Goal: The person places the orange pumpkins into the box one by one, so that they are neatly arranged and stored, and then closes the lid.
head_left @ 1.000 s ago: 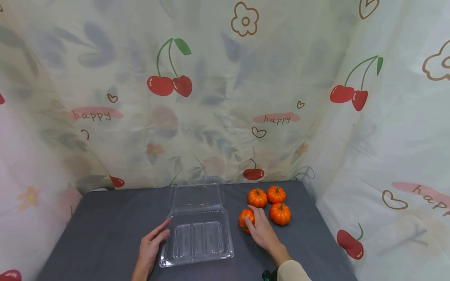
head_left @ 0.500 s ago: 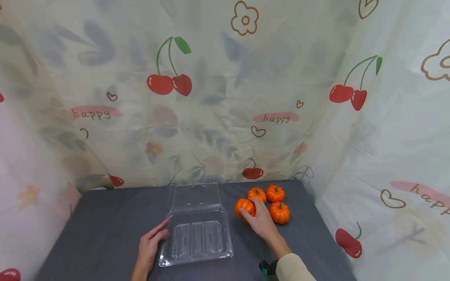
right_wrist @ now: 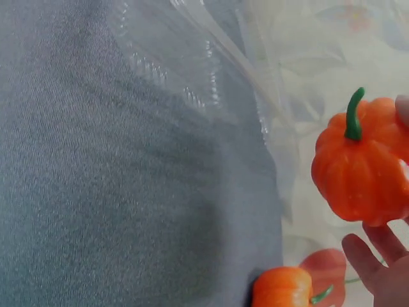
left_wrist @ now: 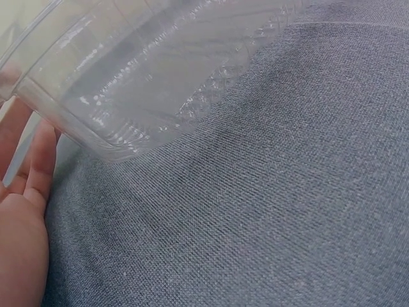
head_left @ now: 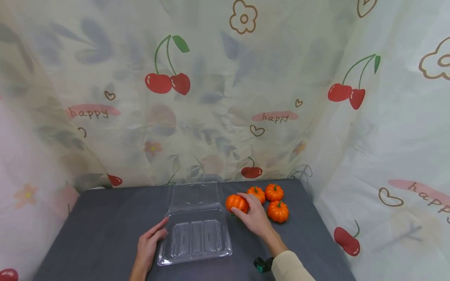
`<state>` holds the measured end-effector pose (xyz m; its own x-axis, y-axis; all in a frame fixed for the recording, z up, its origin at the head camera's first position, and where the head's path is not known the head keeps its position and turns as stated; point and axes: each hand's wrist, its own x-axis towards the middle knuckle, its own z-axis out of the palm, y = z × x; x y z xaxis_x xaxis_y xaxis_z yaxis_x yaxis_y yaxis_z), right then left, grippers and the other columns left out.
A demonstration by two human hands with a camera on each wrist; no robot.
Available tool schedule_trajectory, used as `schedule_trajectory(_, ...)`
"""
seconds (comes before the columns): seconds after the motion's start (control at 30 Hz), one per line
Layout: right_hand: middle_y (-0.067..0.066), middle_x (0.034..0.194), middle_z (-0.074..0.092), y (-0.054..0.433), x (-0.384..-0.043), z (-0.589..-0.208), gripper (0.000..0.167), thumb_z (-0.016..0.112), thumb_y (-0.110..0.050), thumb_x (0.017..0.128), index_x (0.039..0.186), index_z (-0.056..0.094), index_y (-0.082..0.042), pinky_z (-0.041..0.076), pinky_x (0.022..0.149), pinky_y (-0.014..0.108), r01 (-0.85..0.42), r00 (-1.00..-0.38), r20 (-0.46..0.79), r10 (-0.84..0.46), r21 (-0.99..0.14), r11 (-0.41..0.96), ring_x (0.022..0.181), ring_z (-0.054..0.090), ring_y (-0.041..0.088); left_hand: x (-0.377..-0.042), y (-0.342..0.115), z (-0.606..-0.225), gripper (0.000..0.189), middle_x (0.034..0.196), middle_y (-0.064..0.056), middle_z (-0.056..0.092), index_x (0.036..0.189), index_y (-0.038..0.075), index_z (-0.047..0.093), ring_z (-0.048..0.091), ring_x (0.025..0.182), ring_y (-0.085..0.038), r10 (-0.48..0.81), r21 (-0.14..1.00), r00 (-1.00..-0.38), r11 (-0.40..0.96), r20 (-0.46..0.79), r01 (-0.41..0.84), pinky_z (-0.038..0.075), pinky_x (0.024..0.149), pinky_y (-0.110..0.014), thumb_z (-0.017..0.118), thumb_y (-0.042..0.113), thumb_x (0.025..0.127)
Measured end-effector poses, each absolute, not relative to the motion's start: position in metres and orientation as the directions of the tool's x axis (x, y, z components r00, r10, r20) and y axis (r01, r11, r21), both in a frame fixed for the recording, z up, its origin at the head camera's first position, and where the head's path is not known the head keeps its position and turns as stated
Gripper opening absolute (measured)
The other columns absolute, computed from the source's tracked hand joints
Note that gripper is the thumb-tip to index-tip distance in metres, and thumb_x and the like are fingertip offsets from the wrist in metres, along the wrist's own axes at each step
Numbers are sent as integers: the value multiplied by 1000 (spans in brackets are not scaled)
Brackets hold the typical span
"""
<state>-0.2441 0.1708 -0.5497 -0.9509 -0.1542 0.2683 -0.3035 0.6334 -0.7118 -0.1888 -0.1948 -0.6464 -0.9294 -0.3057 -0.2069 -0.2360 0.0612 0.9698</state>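
Note:
Between thumb and fingers, my right hand [head_left: 259, 219] holds a small orange pumpkin [head_left: 235, 203] above the table, just right of a clear plastic clamshell container [head_left: 195, 239]. The pumpkin's green stem [right_wrist: 354, 115] shows in the right wrist view. The container lies with its lid [head_left: 195, 195] folded back toward the curtain, and nothing lies in its tray. At the container's left side, my left hand [head_left: 148, 244] touches the rim with extended fingers. Through the clear plastic, the left wrist view shows one of these fingertips [left_wrist: 9, 74].
Three more small pumpkins stand grouped at the back right: one at the rear [head_left: 274, 192], one beside it [head_left: 257, 194], one nearer [head_left: 278, 211]. A dark grey cloth [head_left: 102, 234] covers the table. A printed curtain [head_left: 211, 117] encloses the back and sides.
My right hand has raised the pumpkin off the table and carried it left, away from the other pumpkins and toward the container. The left hand stays at the container's side.

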Motion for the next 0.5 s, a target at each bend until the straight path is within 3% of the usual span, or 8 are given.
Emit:
schedule_trajectory(0.17,0,129,65,166,-242,-548,55,79,-41,88,137,62,-23,52,95,42,-330,-943,273,-189,-709,623,116,56,20,-189,-194,-647,40,118,29,71,130,24,72,64,96,11,-307,972,-931,62,-196,-225,43,85,-4,75,21,90)
schedule_trajectory(0.37,0,133,63,161,-241,-548,56,79,-35,89,139,60,-19,52,99,45,-354,-935,278,-219,-725,591,117,58,19,-188,-194,-647,39,113,32,72,130,23,72,68,88,6,-309,973,-931,60,-193,-222,45,83,-6,73,20,91)
schedule_trajectory(0.5,-1,133,63,157,-240,-548,55,81,-30,88,138,60,-18,52,100,40,-356,-934,273,-229,-746,562,116,60,17,-188,-194,-647,39,113,33,71,131,23,72,69,86,4,-306,971,-931,63,-201,-230,44,83,-5,73,21,91)
